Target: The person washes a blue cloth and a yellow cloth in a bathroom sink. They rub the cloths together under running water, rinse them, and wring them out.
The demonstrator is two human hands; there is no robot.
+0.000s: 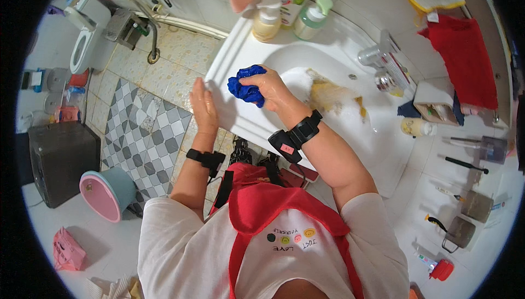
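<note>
My right hand grips a crumpled wet blue cloth above the front left deck of the white washbasin. Bare and stretched out, my left hand is beside the basin's left edge, its fingers straight and close together. I cannot tell whether it touches the rim. In the bowl, soapy-looking water partly hides a yellow-brown cloth. Both wrists wear black strapped devices.
Pump bottles and a green-topped dispenser stand on the basin's back left corner. The faucet is at the right. A red cloth hangs on the wall. A pink-and-blue bucket and toilet are on the left.
</note>
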